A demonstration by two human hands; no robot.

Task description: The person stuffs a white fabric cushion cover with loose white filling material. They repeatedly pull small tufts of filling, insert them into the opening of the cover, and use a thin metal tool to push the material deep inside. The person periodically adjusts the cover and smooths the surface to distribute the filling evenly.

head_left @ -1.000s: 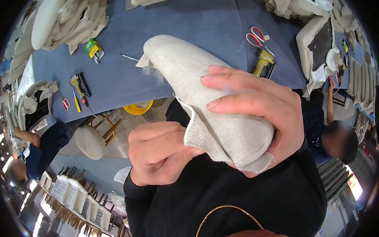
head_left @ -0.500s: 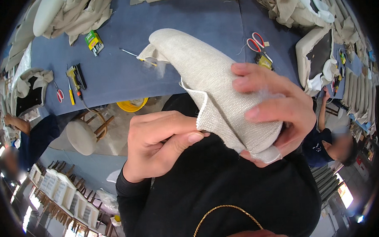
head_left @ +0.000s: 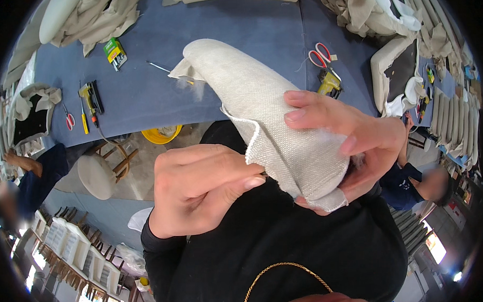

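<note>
A cushion covered in coarse beige woven fabric (head_left: 249,81) is held up in front of my chest, its rounded narrow end toward the far left. My right hand (head_left: 358,133) wraps around its near right end, with the fingers on top and white stuffing showing beside them. A loose edge of the cover (head_left: 254,140) is folded back along the near left side. My left hand (head_left: 195,187) is closed in a pinch at this edge, thumb against forefinger. Something thin and dark shows at the fingertips, too small to name.
The blue-grey table (head_left: 152,26) holds red-handled scissors (head_left: 323,57) and a yellow staple gun (head_left: 329,85) at right. Farther left lie another staple gun (head_left: 92,97), a screwdriver (head_left: 84,122) and a green-yellow box (head_left: 116,53). A yellow bucket (head_left: 161,134) stands below. Co-workers are on both sides.
My left hand has shifted slightly left and down, still pinching at the cover's edge. The right hand's fingers have moved a little on the cushion. The whole view has shifted slightly.
</note>
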